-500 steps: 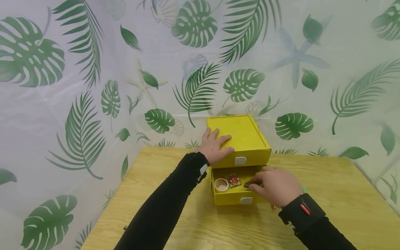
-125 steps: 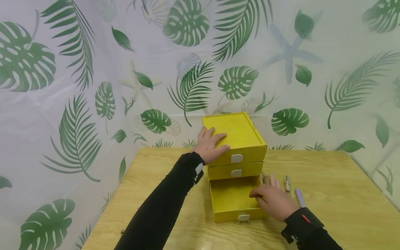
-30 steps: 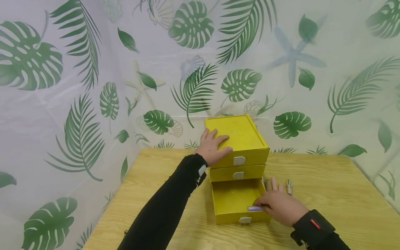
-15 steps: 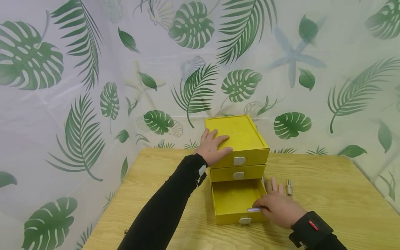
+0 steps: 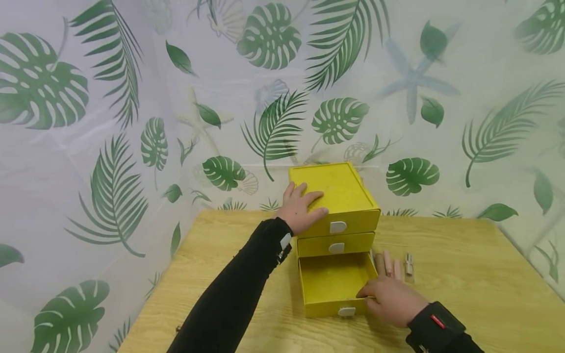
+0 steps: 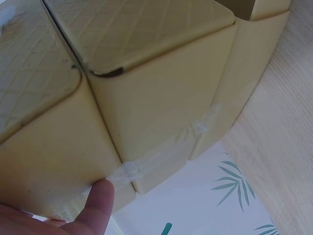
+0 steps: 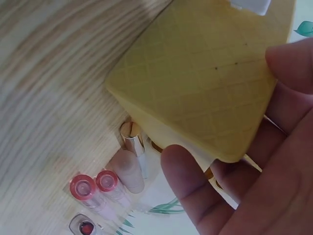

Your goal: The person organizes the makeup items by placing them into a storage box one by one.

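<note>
My left hand (image 5: 300, 211) lies with spread fingers on the top left edge of a yellow drawer cabinet (image 5: 335, 184). In the left wrist view, one fingertip (image 6: 100, 196) presses the cabinet's side near clear tape. My right hand (image 5: 393, 299) is at the right front corner of the pulled-out bottom drawer (image 5: 328, 310). Its foremost fingers reach over the rim, and their tips are partly hidden. No purple tube shows clearly; only a faint light sliver appears behind the front wall. In the right wrist view, one finger (image 7: 188, 181) hangs outside the drawer's side.
Several cosmetic tubes stand or lie right of the cabinet, among them a pink tube (image 5: 388, 263) and a clear-and-silver lipstick (image 5: 408, 264). The upper drawer (image 5: 353, 220) and middle drawer (image 5: 355, 242) are closed. A leaf-patterned sheet (image 5: 273, 132) hangs behind the wooden table (image 5: 468, 284).
Earlier the middle drawer was out with small items inside; now it is closed and the bottom one is out. The purple tube, held over the rim half a second ago, has dropped from sight.
</note>
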Motion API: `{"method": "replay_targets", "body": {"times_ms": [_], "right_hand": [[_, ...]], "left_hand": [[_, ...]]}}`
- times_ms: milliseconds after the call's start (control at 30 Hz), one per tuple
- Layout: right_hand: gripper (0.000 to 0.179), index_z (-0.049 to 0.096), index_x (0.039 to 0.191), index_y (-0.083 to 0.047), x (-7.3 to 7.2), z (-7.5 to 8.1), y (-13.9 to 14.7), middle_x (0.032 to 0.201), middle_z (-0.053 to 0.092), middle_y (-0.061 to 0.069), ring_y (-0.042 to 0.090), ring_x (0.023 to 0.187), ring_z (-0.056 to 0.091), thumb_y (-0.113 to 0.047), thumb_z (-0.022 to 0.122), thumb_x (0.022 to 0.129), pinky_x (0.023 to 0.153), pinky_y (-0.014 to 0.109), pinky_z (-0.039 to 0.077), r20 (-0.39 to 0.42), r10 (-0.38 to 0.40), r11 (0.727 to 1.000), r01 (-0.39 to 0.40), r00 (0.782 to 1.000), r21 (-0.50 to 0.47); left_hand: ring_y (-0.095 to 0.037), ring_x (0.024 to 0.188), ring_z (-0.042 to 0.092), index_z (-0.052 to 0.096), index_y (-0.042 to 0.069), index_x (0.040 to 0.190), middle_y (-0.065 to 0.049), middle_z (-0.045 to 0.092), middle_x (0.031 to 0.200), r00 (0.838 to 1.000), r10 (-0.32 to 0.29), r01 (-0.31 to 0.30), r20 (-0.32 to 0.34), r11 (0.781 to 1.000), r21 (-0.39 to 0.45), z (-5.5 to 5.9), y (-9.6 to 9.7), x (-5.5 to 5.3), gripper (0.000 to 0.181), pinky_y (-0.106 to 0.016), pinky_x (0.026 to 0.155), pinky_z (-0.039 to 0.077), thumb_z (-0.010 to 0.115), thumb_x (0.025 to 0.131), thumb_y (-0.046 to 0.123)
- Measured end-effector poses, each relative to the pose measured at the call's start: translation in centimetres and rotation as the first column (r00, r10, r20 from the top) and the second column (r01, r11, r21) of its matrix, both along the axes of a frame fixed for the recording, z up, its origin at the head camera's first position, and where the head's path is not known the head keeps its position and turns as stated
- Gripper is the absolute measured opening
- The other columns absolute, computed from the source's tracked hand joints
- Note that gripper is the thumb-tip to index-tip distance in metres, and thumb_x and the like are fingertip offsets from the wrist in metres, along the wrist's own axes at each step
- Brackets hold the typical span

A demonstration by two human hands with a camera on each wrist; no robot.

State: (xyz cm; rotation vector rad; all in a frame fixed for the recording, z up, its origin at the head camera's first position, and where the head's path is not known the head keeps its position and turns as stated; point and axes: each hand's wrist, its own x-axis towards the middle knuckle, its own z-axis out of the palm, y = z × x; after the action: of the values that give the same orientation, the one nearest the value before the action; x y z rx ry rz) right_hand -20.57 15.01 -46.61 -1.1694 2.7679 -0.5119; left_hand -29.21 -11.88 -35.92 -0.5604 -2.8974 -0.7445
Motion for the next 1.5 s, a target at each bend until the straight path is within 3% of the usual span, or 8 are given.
{"method": "replay_targets", "body": {"times_ms": [200, 300, 433, 567, 667, 967, 1200, 1500], "right_hand": [[0.019, 0.071, 0.106, -0.016, 0.0, 0.0, 0.3, 0.102, 0.067, -0.003, 0.017, 0.095, 0.059, -0.012, 0.059, 0.091, 0.080, 0.042, 0.052, 0.002, -0.006, 1.000, 0.006, 1.000, -0.014], [0.019, 0.071, 0.106, -0.016, -0.1, 0.2, 0.5, 0.105, 0.067, -0.001, 0.034, 0.122, 0.043, -0.011, 0.060, 0.091, 0.100, 0.057, 0.036, 0.016, -0.047, 0.997, 0.048, 0.999, -0.056], [0.020, 0.071, 0.103, -0.019, -0.3, 0.4, 1.1, 0.107, 0.067, -0.001, 0.045, 0.130, 0.027, -0.009, 0.059, 0.090, 0.103, 0.070, 0.019, -0.029, -0.115, 0.986, 0.111, 0.993, -0.123], [0.024, 0.070, 0.102, -0.020, -0.8, 0.2, 1.8, 0.106, 0.064, -0.002, 0.029, 0.110, 0.052, -0.006, 0.056, 0.089, 0.093, 0.057, 0.043, -0.116, -0.165, 0.979, 0.149, 0.979, -0.136], [0.023, 0.070, 0.102, -0.016, -1.2, -0.1, 2.5, 0.105, 0.063, 0.001, 0.026, 0.103, 0.055, -0.005, 0.056, 0.088, 0.086, 0.051, 0.048, -0.150, -0.203, 0.974, 0.184, 0.968, -0.130], [0.034, 0.059, 0.122, -0.005, -2.4, -1.6, 5.8, 0.119, 0.053, 0.021, 0.041, 0.107, 0.051, -0.002, 0.059, 0.088, 0.082, 0.055, 0.050, -0.120, -0.345, 0.936, 0.331, 0.931, -0.122], [0.056, 0.035, 0.140, 0.001, -3.3, -2.2, 7.5, 0.130, 0.027, 0.039, 0.035, 0.079, 0.060, -0.006, 0.057, 0.089, 0.048, 0.035, 0.045, -0.039, -0.477, 0.878, 0.475, 0.878, -0.064], [0.059, 0.033, 0.143, 0.001, -4.0, -3.4, 8.6, 0.132, 0.027, 0.043, 0.051, 0.097, 0.053, -0.009, 0.056, 0.090, 0.062, 0.050, 0.052, -0.011, -0.454, 0.891, 0.454, 0.891, -0.006]], "left_hand": [[-0.032, 0.139, -0.005, 0.043, 0.027, 0.142, -0.011, 0.018, 0.155, 1.000, 0.003, -0.003, 0.005, 1.000, -0.005, -0.1, 0.1, -0.1, 0.057, -0.056, 0.110, 0.021, 0.047, 0.093, 0.056], [-0.032, 0.139, -0.005, 0.043, 0.028, 0.142, -0.010, 0.017, 0.155, 1.000, 0.008, -0.008, 0.006, 1.000, -0.008, -0.1, 0.1, -0.1, 0.057, -0.056, 0.109, 0.022, 0.047, 0.093, 0.056], [-0.033, 0.138, -0.004, 0.043, 0.027, 0.142, -0.011, 0.017, 0.155, 1.000, 0.010, -0.010, 0.002, 1.000, -0.014, 0.0, 0.1, -0.1, 0.056, -0.057, 0.109, 0.022, 0.047, 0.093, 0.055], [-0.033, 0.138, -0.004, 0.043, 0.028, 0.142, -0.010, 0.017, 0.155, 1.000, 0.013, -0.013, 0.002, 1.000, -0.014, 0.1, 0.1, -0.1, 0.056, -0.057, 0.109, 0.022, 0.047, 0.093, 0.055], [-0.032, 0.138, -0.005, 0.043, 0.027, 0.142, -0.010, 0.017, 0.155, 1.000, 0.013, -0.013, 0.003, 1.000, -0.010, 0.1, 0.1, -0.1, 0.057, -0.057, 0.109, 0.021, 0.047, 0.093, 0.055], [-0.032, 0.138, -0.005, 0.043, 0.027, 0.142, -0.011, 0.017, 0.155, 1.000, 0.007, -0.007, 0.004, 1.000, 0.000, 0.2, 0.0, 0.1, 0.057, -0.058, 0.109, 0.021, 0.047, 0.093, 0.055], [-0.031, 0.138, -0.006, 0.043, 0.027, 0.142, -0.010, 0.016, 0.155, 1.000, 0.018, -0.018, 0.004, 1.000, -0.002, 0.2, 0.0, 0.1, 0.055, -0.057, 0.109, 0.021, 0.048, 0.094, 0.054], [-0.032, 0.138, -0.005, 0.044, 0.028, 0.142, -0.010, 0.017, 0.155, 1.000, 0.020, -0.020, 0.003, 1.000, -0.001, -0.1, 0.2, 0.4, 0.055, -0.058, 0.109, 0.022, 0.048, 0.093, 0.054]]}}
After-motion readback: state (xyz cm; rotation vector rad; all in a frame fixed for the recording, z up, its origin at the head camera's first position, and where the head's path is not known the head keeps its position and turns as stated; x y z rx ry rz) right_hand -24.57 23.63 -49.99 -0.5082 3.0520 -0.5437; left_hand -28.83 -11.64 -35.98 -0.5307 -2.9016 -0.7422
